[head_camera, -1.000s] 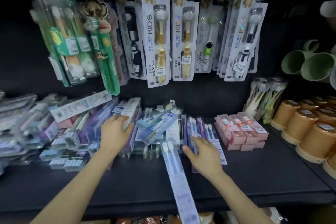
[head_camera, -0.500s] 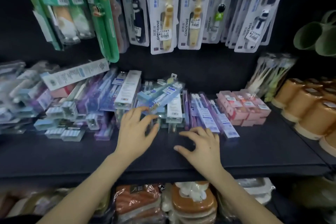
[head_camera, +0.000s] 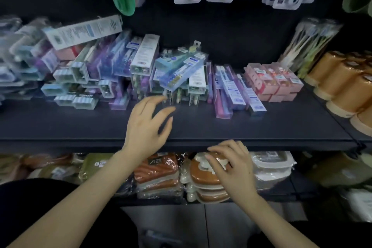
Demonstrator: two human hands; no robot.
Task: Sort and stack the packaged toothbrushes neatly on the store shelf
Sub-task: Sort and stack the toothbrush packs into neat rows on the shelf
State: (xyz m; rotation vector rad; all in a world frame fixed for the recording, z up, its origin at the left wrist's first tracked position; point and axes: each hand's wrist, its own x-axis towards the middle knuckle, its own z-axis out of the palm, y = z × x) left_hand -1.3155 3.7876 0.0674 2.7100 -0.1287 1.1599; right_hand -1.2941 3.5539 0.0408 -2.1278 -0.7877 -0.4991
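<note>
- While the left grip [head_camera: 149, 125] and right grip [head_camera: 231, 165] hover empty, fingers apart, toothbrush boxes [head_camera: 181, 72] lie jumbled along the shelf's [head_camera: 261, 125] back edge.
- Purple packs [head_camera: 221, 94] look roughly lined up; most of the sorting remains.

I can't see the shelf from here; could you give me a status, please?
Left hand open above shelf, empty. Right hand at shelf's front edge, empty. Toothbrush packs jumbled, one blue pack slanted on top. Nothing blocking.
</note>
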